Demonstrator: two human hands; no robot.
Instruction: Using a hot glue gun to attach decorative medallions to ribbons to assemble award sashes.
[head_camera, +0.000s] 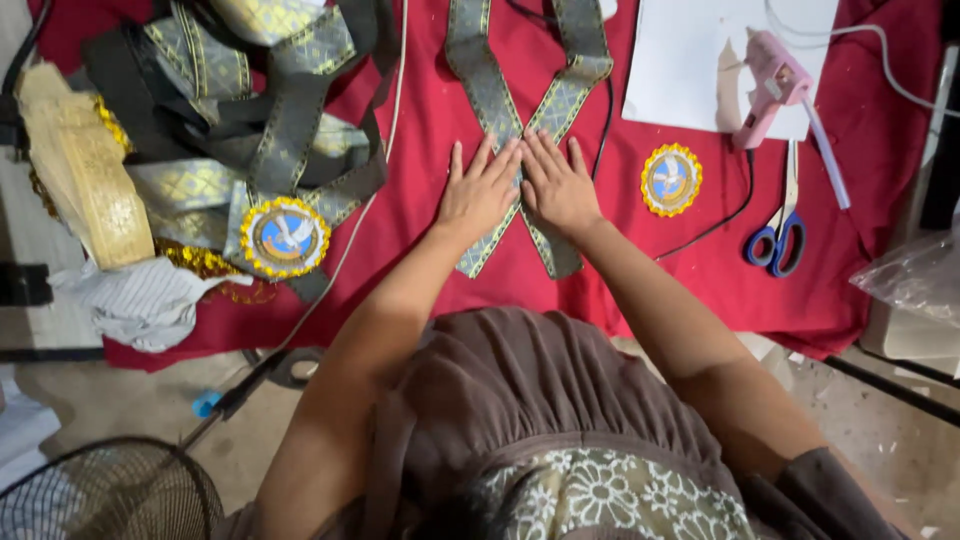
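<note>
Crossed sash (527, 120) under flat hands

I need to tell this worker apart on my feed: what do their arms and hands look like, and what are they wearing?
Both arms are bare, with no sleeves over the forearms. The left hand and right hand show no gloves, rings, watch or bracelets. The person wears a brown gathered top with a white flower-patterned panel.

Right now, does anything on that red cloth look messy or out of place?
Mostly tidy. Both hands, left hand and right hand, press flat on the crossed ribbon. The heap of ribbons at the left is tangled, and the glue gun lies tipped on the white paper.
</note>
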